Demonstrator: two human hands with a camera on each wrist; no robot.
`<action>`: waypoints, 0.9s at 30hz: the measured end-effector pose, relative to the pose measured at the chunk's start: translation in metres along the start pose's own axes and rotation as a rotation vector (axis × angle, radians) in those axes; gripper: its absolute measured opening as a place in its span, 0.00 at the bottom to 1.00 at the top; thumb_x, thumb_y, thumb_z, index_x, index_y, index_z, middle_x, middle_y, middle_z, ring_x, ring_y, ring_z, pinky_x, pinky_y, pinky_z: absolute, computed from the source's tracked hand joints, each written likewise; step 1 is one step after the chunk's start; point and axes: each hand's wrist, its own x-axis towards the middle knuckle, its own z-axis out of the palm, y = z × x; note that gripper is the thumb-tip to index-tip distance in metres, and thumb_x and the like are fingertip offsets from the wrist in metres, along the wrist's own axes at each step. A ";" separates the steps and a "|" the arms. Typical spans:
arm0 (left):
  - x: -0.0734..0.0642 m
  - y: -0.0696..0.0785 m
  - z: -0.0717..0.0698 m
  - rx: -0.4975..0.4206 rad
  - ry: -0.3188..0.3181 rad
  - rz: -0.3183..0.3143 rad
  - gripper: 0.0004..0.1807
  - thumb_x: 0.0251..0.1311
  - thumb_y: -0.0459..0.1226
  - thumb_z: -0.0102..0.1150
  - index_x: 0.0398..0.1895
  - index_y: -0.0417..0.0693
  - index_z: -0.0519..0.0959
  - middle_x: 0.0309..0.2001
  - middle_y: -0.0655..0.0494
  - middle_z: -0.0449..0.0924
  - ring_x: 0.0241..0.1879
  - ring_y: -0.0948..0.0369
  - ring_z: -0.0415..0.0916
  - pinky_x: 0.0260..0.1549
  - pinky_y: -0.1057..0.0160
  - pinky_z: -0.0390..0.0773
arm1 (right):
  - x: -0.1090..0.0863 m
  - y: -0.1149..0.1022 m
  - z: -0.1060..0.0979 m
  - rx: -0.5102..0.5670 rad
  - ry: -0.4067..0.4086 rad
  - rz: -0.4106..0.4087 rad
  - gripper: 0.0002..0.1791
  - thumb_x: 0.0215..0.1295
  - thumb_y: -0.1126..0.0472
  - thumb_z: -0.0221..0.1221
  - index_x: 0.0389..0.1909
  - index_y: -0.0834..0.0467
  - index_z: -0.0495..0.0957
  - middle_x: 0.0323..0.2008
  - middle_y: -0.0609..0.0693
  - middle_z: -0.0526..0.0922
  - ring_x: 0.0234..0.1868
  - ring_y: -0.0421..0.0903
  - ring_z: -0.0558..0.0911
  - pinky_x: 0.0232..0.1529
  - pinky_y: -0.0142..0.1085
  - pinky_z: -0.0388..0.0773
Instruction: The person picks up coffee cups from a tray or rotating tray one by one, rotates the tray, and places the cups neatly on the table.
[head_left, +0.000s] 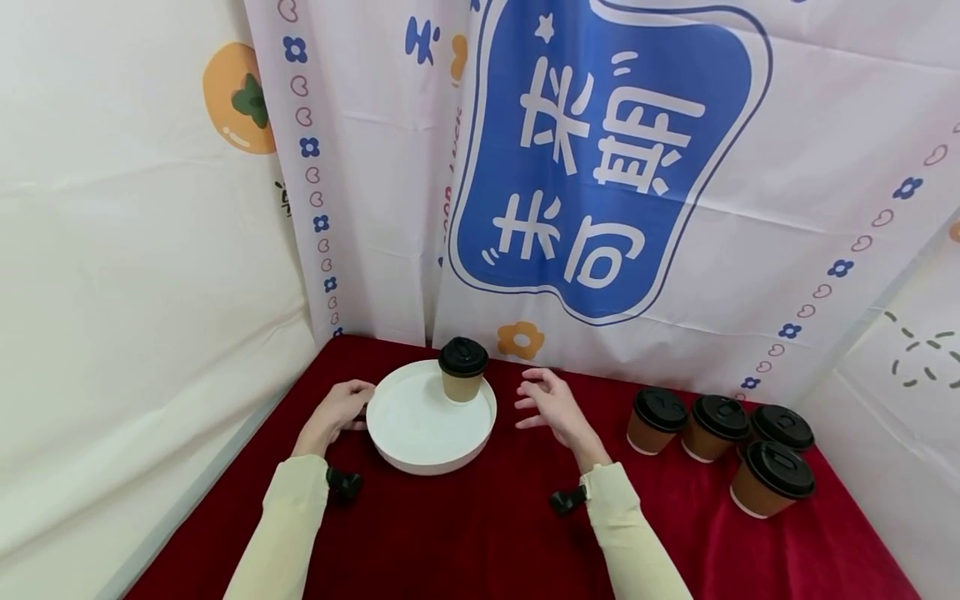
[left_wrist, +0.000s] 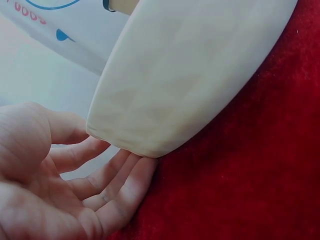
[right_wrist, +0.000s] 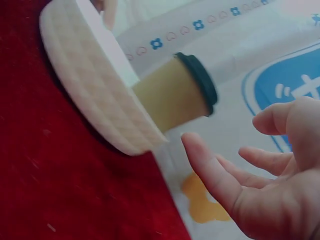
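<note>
A round white tray [head_left: 427, 421] with a diamond-patterned side wall [left_wrist: 165, 95] lies on the red cloth. Standing upright toward its back right is a brown paper cup with a black lid [head_left: 462, 371]. My left hand [head_left: 343, 412] grips the tray's left edge, its fingertips [left_wrist: 142, 167] against the wall and one finger at the rim. To the right of the tray, my right hand [head_left: 553, 408] hovers with nothing in it. Its fingers are spread and slightly bent, a short gap away from the cup [right_wrist: 172, 95].
Several more lidded paper cups [head_left: 718, 417] stand grouped on the right side of the red-covered table [head_left: 465, 533]. A white printed curtain [head_left: 390, 208] hangs right behind the table's back edge, and pale cloth [head_left: 135, 275] lines the left side.
</note>
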 end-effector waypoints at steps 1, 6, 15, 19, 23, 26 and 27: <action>0.000 0.000 0.000 0.001 0.001 0.002 0.24 0.76 0.44 0.42 0.67 0.38 0.66 0.62 0.38 0.71 0.51 0.54 0.79 0.39 0.59 0.85 | 0.002 0.002 0.004 0.002 -0.010 0.012 0.21 0.74 0.58 0.52 0.63 0.60 0.66 0.58 0.71 0.71 0.56 0.69 0.77 0.33 0.49 0.86; -0.001 -0.001 0.001 0.002 0.005 0.005 0.24 0.76 0.43 0.43 0.67 0.37 0.67 0.61 0.37 0.72 0.49 0.54 0.79 0.38 0.59 0.85 | 0.009 0.012 0.021 -0.027 -0.036 0.056 0.22 0.73 0.59 0.52 0.64 0.61 0.65 0.57 0.71 0.71 0.50 0.63 0.81 0.33 0.48 0.86; 0.000 -0.001 0.000 0.006 0.009 -0.001 0.25 0.76 0.44 0.43 0.67 0.38 0.67 0.61 0.38 0.72 0.49 0.54 0.79 0.38 0.60 0.85 | 0.017 0.022 0.033 -0.049 -0.023 0.075 0.24 0.74 0.60 0.50 0.66 0.65 0.63 0.54 0.67 0.75 0.41 0.52 0.82 0.33 0.47 0.86; 0.000 -0.001 -0.001 0.005 0.009 -0.003 0.24 0.76 0.45 0.43 0.66 0.39 0.67 0.61 0.38 0.71 0.49 0.55 0.79 0.38 0.60 0.85 | 0.019 0.028 0.036 -0.049 -0.035 0.094 0.24 0.73 0.60 0.51 0.66 0.64 0.63 0.54 0.67 0.74 0.42 0.52 0.82 0.36 0.49 0.86; 0.000 -0.002 -0.001 0.005 0.009 -0.002 0.24 0.76 0.44 0.43 0.67 0.39 0.67 0.62 0.39 0.71 0.49 0.55 0.79 0.38 0.59 0.85 | 0.020 0.034 0.039 -0.052 -0.057 0.097 0.25 0.72 0.60 0.52 0.67 0.63 0.63 0.55 0.67 0.73 0.44 0.52 0.82 0.38 0.51 0.85; 0.000 -0.001 -0.001 0.010 0.011 0.003 0.24 0.76 0.44 0.42 0.67 0.39 0.67 0.62 0.38 0.71 0.50 0.55 0.79 0.38 0.59 0.85 | 0.021 0.036 0.040 -0.061 -0.060 0.084 0.25 0.71 0.62 0.51 0.67 0.64 0.63 0.53 0.67 0.73 0.44 0.52 0.83 0.38 0.51 0.85; 0.000 -0.001 -0.001 0.012 0.011 0.004 0.24 0.76 0.44 0.42 0.67 0.38 0.67 0.62 0.38 0.71 0.49 0.55 0.79 0.38 0.59 0.85 | 0.021 0.037 0.041 -0.062 -0.058 0.083 0.25 0.70 0.62 0.51 0.67 0.64 0.64 0.53 0.66 0.73 0.44 0.52 0.83 0.38 0.51 0.85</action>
